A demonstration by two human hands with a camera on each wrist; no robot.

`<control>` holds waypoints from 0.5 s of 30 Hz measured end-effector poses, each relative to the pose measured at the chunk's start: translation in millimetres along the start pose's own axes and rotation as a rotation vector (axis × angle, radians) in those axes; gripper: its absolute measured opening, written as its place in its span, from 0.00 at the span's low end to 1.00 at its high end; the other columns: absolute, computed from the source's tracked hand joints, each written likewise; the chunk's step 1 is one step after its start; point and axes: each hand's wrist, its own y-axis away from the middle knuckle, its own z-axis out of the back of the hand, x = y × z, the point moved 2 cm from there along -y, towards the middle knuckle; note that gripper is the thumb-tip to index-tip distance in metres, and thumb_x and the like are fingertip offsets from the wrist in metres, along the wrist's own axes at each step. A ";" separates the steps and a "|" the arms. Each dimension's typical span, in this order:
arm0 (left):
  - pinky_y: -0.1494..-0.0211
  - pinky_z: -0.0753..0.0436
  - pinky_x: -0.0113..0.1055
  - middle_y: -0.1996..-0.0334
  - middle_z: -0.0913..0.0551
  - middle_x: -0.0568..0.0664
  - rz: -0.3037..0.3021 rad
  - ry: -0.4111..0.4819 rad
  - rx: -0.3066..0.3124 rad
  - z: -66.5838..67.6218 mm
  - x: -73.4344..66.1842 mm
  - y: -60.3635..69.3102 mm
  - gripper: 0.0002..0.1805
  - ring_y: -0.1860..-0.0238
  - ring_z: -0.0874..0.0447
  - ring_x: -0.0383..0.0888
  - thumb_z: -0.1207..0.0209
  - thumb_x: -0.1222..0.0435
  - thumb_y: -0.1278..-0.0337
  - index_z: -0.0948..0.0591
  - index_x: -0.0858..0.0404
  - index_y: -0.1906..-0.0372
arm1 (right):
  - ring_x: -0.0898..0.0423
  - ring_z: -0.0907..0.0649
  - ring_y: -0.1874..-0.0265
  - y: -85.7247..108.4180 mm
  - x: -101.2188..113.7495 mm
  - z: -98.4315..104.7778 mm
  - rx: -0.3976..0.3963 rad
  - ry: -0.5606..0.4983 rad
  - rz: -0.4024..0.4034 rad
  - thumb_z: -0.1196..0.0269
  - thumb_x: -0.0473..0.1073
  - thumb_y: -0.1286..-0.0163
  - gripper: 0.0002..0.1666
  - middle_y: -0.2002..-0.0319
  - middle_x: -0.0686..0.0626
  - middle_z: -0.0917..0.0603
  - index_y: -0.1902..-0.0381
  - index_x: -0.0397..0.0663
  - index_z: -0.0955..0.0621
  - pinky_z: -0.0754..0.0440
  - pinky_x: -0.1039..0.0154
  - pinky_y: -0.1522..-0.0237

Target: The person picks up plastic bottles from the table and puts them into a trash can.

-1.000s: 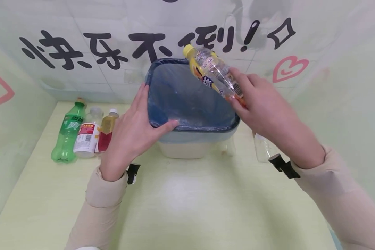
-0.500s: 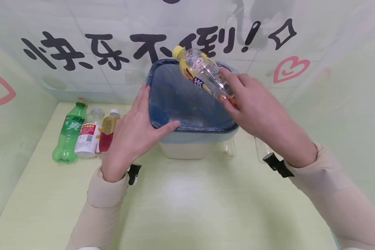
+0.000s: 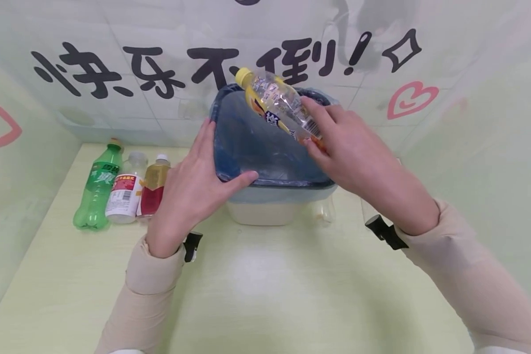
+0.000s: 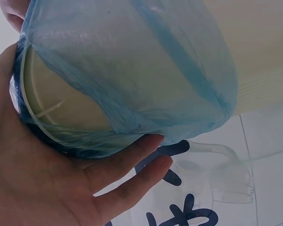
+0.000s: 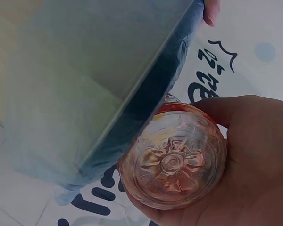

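The clear bottle with the yellow cap (image 3: 283, 105) is slanting over the mouth of the bin (image 3: 261, 214), its cap pointing toward the far left of the rim. I'm watching the right hand (image 3: 356, 152) gripping it near the base, thumb and fingers curling around the plastic; through the right wrist camera its ribbed bottom is facing me, just beside the rim. A bluish liner bag (image 3: 270, 152) is covering the inside and folding over the edge. The left hand (image 3: 192, 182) is bracing the bin's left side, fingers extending along the outside, thumb resting over the near rim.

Farther left, I'm seeing a green bottle (image 3: 98, 187), a white-and-red labelled bottle (image 3: 125, 196) and an amber bottle (image 3: 154, 184) forming a close row on the pale table (image 3: 265, 290). Behind the bin, big black lettering (image 3: 88, 71) is running across the wall (image 3: 265, 29).
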 end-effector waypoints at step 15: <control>0.75 0.23 0.41 0.20 0.59 0.45 0.005 -0.005 0.005 1.3 -2.0 0.4 0.65 0.48 0.19 0.62 0.46 0.25 0.52 0.58 0.57 0.19 | 0.42 0.22 0.57 -4.5 6.0 -10.2 0.018 0.023 0.010 0.42 0.47 0.27 0.37 0.49 0.38 0.22 0.24 0.46 0.38 0.21 0.48 0.55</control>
